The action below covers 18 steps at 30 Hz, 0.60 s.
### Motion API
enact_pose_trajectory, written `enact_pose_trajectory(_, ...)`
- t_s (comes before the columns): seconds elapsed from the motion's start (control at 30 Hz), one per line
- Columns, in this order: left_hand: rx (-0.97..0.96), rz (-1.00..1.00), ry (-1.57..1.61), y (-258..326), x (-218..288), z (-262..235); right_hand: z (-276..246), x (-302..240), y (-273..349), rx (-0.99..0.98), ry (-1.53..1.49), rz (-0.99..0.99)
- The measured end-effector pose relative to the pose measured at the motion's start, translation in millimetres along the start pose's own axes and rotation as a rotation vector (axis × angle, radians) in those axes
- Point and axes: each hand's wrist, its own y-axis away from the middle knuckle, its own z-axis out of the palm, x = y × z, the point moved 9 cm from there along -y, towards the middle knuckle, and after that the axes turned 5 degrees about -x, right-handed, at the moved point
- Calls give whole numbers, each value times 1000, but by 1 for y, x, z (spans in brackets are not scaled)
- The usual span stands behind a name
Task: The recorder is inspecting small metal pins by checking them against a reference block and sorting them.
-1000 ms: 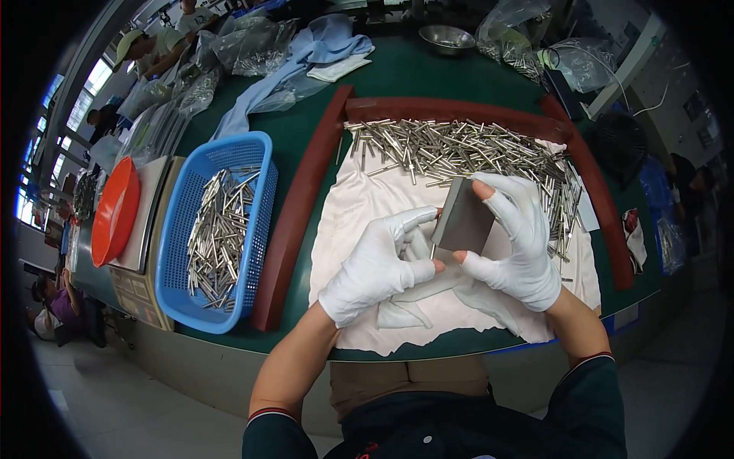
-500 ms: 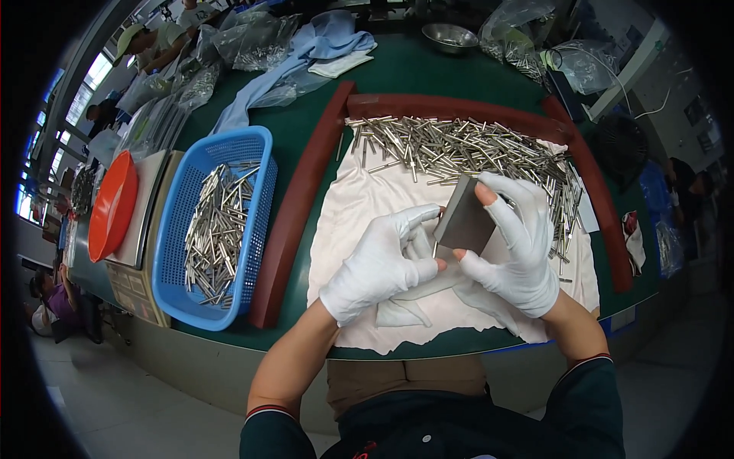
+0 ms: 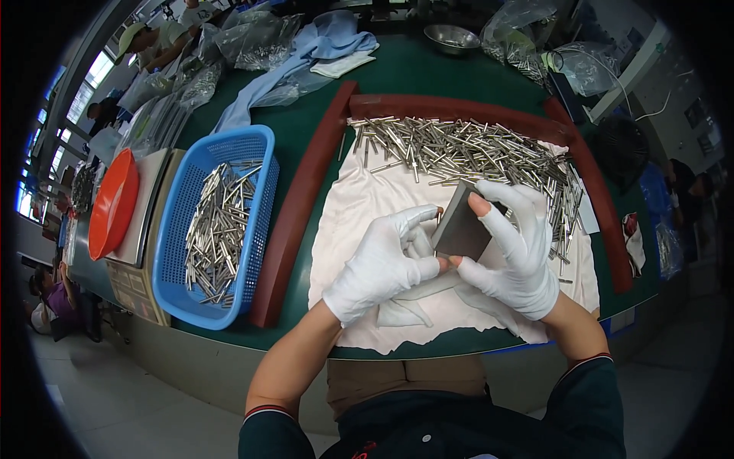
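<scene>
Dark grey block (image 3: pixel 466 231) was gripped tilted in the right hand (image 3: pixel 521 256), above the pale cloth (image 3: pixel 355 210). The left hand (image 3: pixel 386 256) was half curled, thumb and forefinger beside the block's left edge — whether they pinched anything, I couldn't tell. Work looked partway along: a big heap of metal rods (image 3: pixel 474 153) lay loose across the cloth's far side, and a smaller lot (image 3: pixel 218 237) lay in the blue basket (image 3: pixel 269 180). Which lot was finished didn't show. A red-brown rail (image 3: pixel 294 229) stood between cloth and basket — a low barrier on the green table (image 3: pixel 405 73). Farther off were an orange-red tray (image 3: pixel 113 205) and a metal bowl (image 3: pixel 451 38).
</scene>
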Motion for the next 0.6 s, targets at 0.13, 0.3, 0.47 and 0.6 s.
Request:
enact_pose_trajectory(0.13,26,-14,-57,0,4,0,6,-2,1,-42,64,-29)
enact_pose_trajectory(0.3,1,26,222,0,3,-2,-12,21,7,111,-83,99)
enact_pose_trajectory(0.47,-81,56,410,1,3,2,0,31,10,65,-234,156)
enact_pose_trajectory(0.6,-95,53,489,-3,-3,3,1,28,8,29,-235,148)
